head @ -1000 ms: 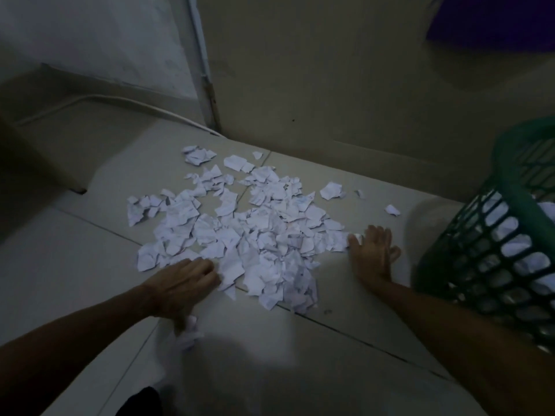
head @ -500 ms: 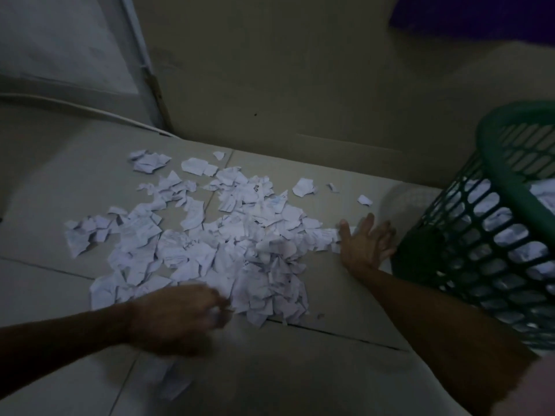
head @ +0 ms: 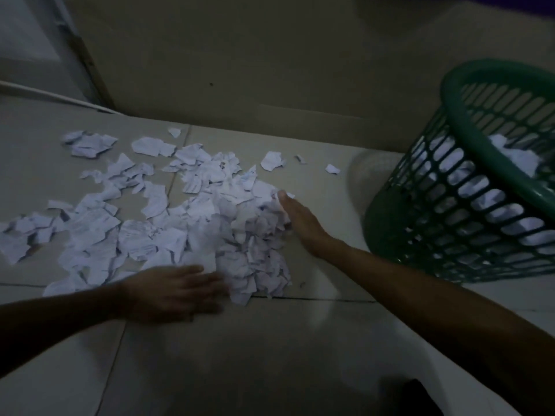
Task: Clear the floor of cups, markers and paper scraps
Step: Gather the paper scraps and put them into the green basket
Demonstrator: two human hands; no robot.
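Several torn white paper scraps (head: 168, 223) lie spread over the tiled floor, heaped thickest between my two hands. My left hand (head: 177, 291) lies flat and open against the near edge of the heap. My right hand (head: 300, 223) stands on its edge, fingers straight, pressed against the right side of the heap. A few stray scraps (head: 332, 169) lie apart toward the wall. No cups or markers show in this dim view.
A green slotted plastic basket (head: 492, 94) stands tilted at the right, holding crumpled white paper (head: 516, 159). A beige wall (head: 270, 70) runs close behind the scraps. A white cable (head: 45, 93) lies along the floor at the far left.
Both hands have swept inward. The right hand turned onto its edge and pushed scraps leftward; the left hand opened flat and slid right. The heap between them is tighter.
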